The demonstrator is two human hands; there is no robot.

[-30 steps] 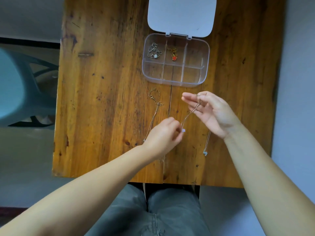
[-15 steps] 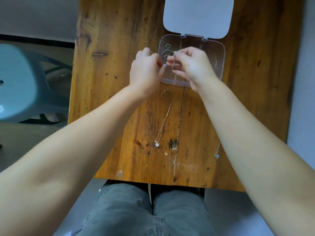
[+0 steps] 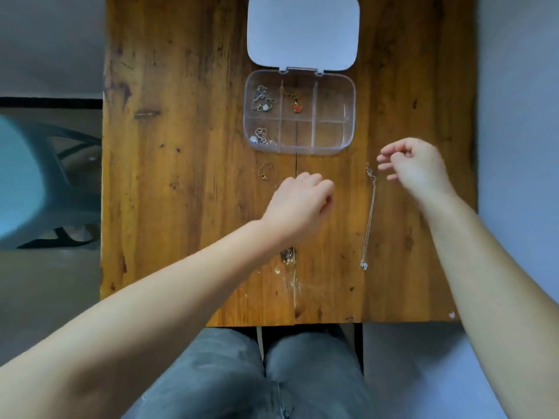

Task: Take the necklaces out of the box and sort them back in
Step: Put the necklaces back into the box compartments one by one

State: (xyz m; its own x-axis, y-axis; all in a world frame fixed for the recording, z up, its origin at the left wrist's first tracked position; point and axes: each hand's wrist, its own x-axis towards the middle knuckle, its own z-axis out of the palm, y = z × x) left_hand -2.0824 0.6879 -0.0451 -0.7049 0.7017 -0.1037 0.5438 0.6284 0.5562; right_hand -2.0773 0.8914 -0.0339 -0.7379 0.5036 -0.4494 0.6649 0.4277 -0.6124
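Note:
The clear compartment box (image 3: pixel 348 116) lies open at the table's far middle, its white lid (image 3: pixel 302 31) folded back. A silver necklace (image 3: pixel 263 98) fills the far-left cell, a gold one with a red pendant (image 3: pixel 297 105) the far-middle cell, and another silver one (image 3: pixel 261 137) the near-left cell. A gold necklace (image 3: pixel 266 173) lies on the table, its chain running under my left hand (image 3: pixel 302 201), whose fingers are curled down. A thin necklace (image 3: pixel 370 213) with a small pendant lies to the right. My right hand (image 3: pixel 414 164) hovers beside its clasp, fingers apart, holding nothing.
The wooden table (image 3: pixel 181 176) ends close to my lap, with its right edge just past my right wrist. A teal plastic chair (image 3: pixel 36 182) stands to the left of the table. Dark stains and pale scratches mark the wood near the front edge.
Both hands have pulled back from the box toward me. The necklace they carried now lies in the near-left cell. The right hand has swung out to the right-hand necklace.

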